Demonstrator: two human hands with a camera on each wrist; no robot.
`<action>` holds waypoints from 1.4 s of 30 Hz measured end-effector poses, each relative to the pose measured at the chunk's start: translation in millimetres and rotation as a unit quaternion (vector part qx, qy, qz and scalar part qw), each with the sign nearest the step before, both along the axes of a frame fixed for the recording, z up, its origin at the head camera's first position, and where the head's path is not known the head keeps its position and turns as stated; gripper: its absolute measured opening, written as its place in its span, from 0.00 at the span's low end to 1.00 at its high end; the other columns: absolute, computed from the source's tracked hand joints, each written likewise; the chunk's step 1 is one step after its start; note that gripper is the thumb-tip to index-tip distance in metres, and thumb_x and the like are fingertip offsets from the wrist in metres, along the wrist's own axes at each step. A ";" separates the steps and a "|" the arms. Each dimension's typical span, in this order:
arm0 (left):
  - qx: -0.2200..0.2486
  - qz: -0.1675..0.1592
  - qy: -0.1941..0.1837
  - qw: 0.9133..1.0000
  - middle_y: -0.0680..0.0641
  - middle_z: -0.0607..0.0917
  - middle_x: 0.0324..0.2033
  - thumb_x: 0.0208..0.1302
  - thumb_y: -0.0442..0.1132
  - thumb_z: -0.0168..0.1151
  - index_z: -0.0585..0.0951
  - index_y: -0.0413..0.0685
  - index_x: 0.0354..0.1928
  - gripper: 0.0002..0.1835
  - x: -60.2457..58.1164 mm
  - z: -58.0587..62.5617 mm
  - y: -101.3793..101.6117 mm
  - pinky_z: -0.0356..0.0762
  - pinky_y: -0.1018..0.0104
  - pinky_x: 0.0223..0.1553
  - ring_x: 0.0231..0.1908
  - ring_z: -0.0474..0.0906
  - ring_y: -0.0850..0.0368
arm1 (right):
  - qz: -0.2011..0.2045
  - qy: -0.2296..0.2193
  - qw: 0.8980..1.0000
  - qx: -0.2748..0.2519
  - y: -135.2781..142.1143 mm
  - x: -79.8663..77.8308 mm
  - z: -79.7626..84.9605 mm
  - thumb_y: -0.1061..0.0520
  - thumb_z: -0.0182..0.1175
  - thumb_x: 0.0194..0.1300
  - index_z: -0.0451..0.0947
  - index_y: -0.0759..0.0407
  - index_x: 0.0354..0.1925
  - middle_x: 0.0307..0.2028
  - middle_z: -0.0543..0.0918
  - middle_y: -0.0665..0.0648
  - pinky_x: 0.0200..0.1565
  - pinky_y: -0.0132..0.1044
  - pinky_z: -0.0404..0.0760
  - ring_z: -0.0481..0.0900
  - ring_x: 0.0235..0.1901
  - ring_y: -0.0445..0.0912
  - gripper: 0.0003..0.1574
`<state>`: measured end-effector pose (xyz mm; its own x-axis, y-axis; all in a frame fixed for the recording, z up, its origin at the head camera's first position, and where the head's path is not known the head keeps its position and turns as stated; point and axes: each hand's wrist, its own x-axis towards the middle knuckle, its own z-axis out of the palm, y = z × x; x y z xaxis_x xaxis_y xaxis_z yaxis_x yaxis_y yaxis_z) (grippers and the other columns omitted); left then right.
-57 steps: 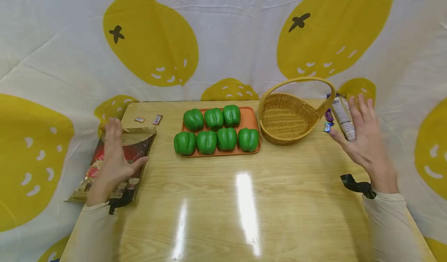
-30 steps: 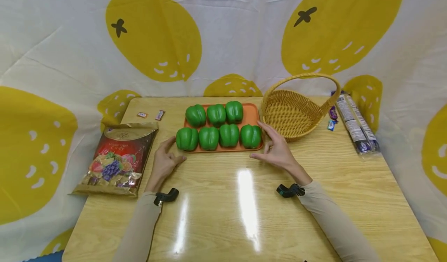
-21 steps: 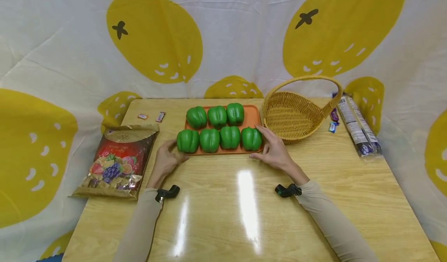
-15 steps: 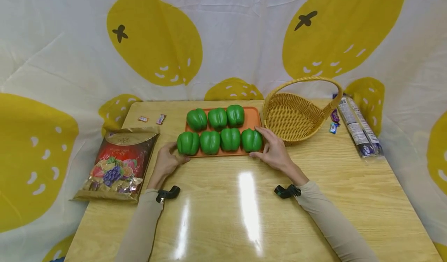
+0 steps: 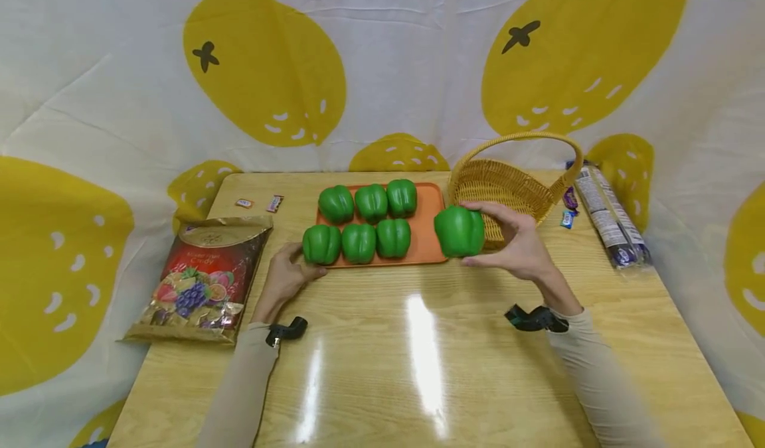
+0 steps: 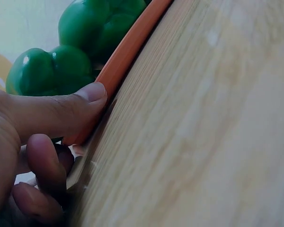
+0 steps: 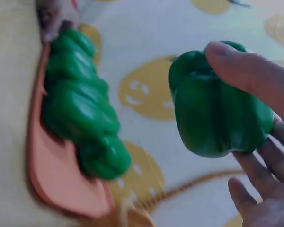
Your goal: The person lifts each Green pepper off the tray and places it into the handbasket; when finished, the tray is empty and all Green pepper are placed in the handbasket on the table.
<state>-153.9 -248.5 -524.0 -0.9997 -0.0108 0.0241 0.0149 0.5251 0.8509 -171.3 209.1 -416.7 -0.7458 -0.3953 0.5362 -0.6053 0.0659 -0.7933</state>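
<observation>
My right hand grips a green bell pepper between thumb and fingers, in front of the wicker basket. In the right wrist view the held pepper hangs well apart from the tray. My left hand holds the orange tray at its near left corner. The left wrist view has the thumb pressed on the tray's rim, with the other fingers curled below. Several bell peppers stay on the tray in two rows; its right end is bare.
A bag of mixed fruit candy lies at the left. Two small wrapped candies are behind it. At the far right lies a long plastic packet, with blue and purple candies beside it. A printed cloth hangs behind the table.
Both hands came in from the sides to the tray. My right hand then took the front-row right-end pepper and lifted it rightward toward the basket. The left hand stayed at the tray corner.
</observation>
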 end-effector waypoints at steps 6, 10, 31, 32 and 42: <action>0.006 0.008 0.007 1.000 0.38 0.79 0.56 0.40 0.45 0.84 0.79 0.39 0.60 0.42 0.0 1.1 -0.6 0.62 0.44 0.65 0.60 0.71 0.39 | 0.004 -0.086 0.992 -0.095 48.4 -41.2 3.3 0.88 0.71 0.30 0.71 0.77 0.61 0.61 0.75 0.68 0.63 0.40 0.71 0.73 0.63 0.53 0.54; 0.008 0.007 0.004 1.000 0.39 0.79 0.55 0.41 0.45 0.84 0.79 0.40 0.61 0.42 -0.2 1.0 0.1 0.64 0.45 0.64 0.51 0.76 0.42 | -0.012 -0.134 0.987 -0.091 63.5 -70.6 -6.7 0.87 0.71 0.34 0.71 0.73 0.63 0.64 0.72 0.66 0.62 0.37 0.72 0.71 0.65 0.51 0.53; 0.069 0.006 -0.034 0.997 0.43 0.76 0.53 0.43 0.41 0.83 0.75 0.41 0.63 0.42 0.6 -2.1 -0.7 0.75 0.63 0.18 0.15 0.78 0.55 | -0.038 -0.231 0.972 0.038 61.9 -153.9 -30.0 0.73 0.78 0.40 0.73 0.62 0.64 0.64 0.74 0.57 0.58 0.32 0.74 0.73 0.63 0.45 0.51; 0.070 0.005 -0.032 0.997 0.43 0.76 0.53 0.43 0.41 0.83 0.75 0.40 0.63 0.42 0.7 -2.2 -1.0 0.75 0.63 0.18 0.15 0.78 0.55 | -0.040 -0.235 0.970 0.041 62.7 -155.7 -32.3 0.73 0.78 0.40 0.73 0.61 0.64 0.63 0.75 0.56 0.58 0.32 0.74 0.73 0.62 0.44 0.51; 0.057 0.008 -0.025 0.998 0.43 0.77 0.54 0.42 0.44 0.84 0.77 0.42 0.62 0.42 1.6 -4.2 -1.0 0.77 0.68 0.25 0.15 0.78 0.54 | -0.063 -0.268 0.955 0.113 69.2 -165.6 -50.1 0.73 0.78 0.40 0.68 0.64 0.66 0.67 0.69 0.63 0.64 0.42 0.70 0.67 0.67 0.56 0.54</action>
